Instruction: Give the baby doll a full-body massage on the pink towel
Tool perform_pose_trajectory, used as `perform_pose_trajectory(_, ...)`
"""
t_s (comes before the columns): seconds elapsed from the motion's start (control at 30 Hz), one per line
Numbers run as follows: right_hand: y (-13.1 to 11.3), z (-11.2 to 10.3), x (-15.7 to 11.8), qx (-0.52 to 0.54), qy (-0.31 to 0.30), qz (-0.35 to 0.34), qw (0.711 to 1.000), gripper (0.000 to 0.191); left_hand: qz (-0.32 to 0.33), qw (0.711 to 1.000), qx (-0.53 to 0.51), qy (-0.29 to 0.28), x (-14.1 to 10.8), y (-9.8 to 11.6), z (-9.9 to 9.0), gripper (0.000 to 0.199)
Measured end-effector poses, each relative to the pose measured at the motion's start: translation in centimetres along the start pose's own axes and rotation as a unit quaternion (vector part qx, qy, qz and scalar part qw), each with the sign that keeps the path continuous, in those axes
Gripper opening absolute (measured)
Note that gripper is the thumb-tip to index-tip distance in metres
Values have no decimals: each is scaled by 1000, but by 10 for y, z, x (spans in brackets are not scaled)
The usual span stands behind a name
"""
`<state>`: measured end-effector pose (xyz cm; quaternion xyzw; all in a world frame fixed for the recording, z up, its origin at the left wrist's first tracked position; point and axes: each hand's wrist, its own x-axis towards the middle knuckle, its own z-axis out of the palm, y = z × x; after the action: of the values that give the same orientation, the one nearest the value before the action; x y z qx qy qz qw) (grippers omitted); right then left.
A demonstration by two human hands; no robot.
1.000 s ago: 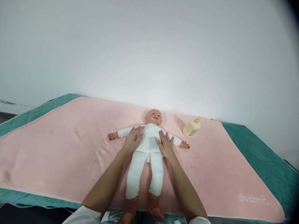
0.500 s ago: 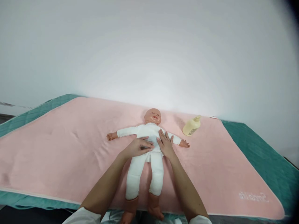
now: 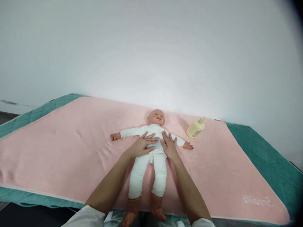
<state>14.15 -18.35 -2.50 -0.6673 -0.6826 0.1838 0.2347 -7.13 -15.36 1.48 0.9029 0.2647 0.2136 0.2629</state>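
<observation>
A baby doll (image 3: pixel 159 176) in a white outfit lies on its back, arms stretched out, on a pink mat (image 3: pixel 78 151). My left hand (image 3: pixel 143 145) rests flat on the doll's torso at the left, its fingers spread and pointing right. On the other side of the chest lies my right hand (image 3: pixel 169 145), fingers apart and pointing toward the doll's head. Neither hand grips anything. The doll's bare feet reach the mat's near edge.
A yellow pump bottle (image 3: pixel 195 128) stands on the mat beyond the doll's arm at the right. Under the mat is a green quilted cover (image 3: pixel 267 154). A pale wall (image 3: pixel 151 56) rises behind.
My left hand has moved slightly up the doll's torso, and its fingers have spread wider. My right hand stays on the chest. The view has shifted a little.
</observation>
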Motion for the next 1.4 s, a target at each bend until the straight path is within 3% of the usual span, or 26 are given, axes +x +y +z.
perform_pose_trajectory(0.4, -1, 2, 0, -9, 9, 1, 1000, 59, -76, 990, 103, 65, 11, -11, 14, 55)
perform_pose_trajectory(0.63, -1, 1, -1, 3, 6, 1, 1000, 60, -211, 952, 157, 154, 15, -21, 25, 56)
perform_pose_trajectory(1.07, -5, 1, -3, 24, 16, 7, 1000, 62, -282, 914, 203, 208, 14, -21, 25, 50)
perform_pose_trajectory(1.23, -2, 3, -6, 59, 114, -13, 992, 54, -291, 915, 201, 195, 13, -23, 25, 51)
perform_pose_trajectory(1.4, 0, -6, -10, 163, 242, -120, 949, 43, -294, 915, 201, 190, 12, -22, 24, 50)
